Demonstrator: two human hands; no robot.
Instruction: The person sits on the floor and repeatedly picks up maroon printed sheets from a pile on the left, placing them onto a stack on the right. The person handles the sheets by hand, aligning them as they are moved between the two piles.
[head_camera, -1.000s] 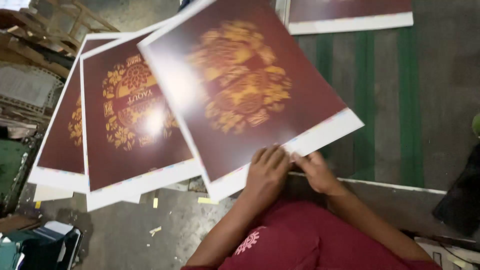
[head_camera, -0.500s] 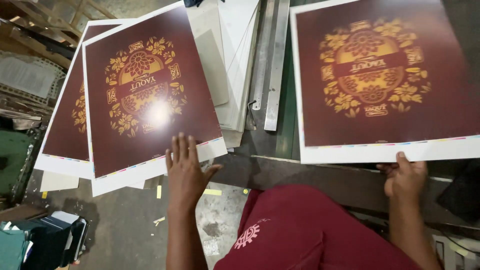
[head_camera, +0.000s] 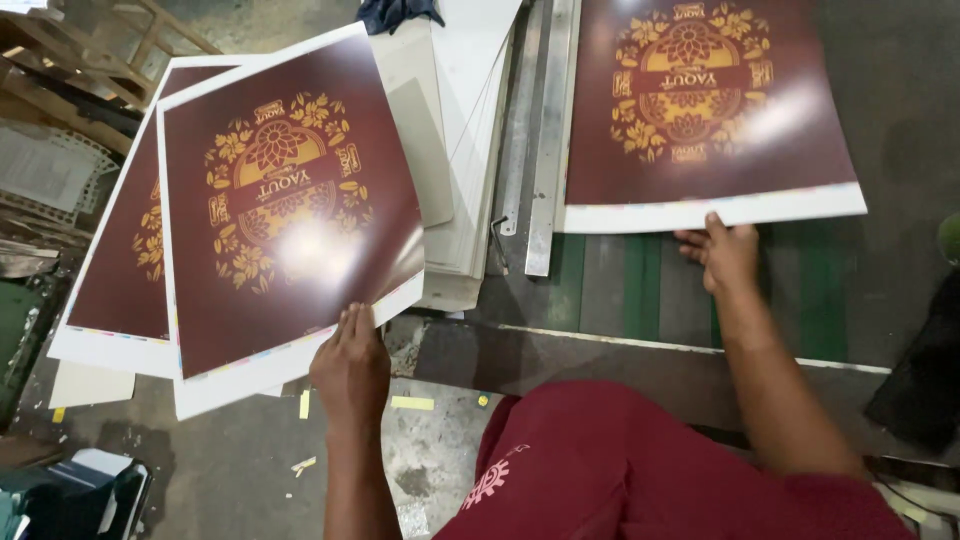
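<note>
The glossy maroon printed sheet with a gold floral emblem (head_camera: 705, 105) on the right runs off the top edge, so its upper part is unseen, and the right hand (head_camera: 725, 255) hides a bit of its white lower margin. The left hand (head_camera: 350, 365) covers the near edge of the lifted maroon sheet (head_camera: 285, 200), which conceals most of the maroon sheet beneath (head_camera: 115, 260). A bright glare blurs the lifted sheet's print

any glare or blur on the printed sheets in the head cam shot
Head view: a bright glare patch sits on the left maroon sheet above the left hand; a softer sheen washes the right sheet by the right hand; both prints look sharp.
</note>
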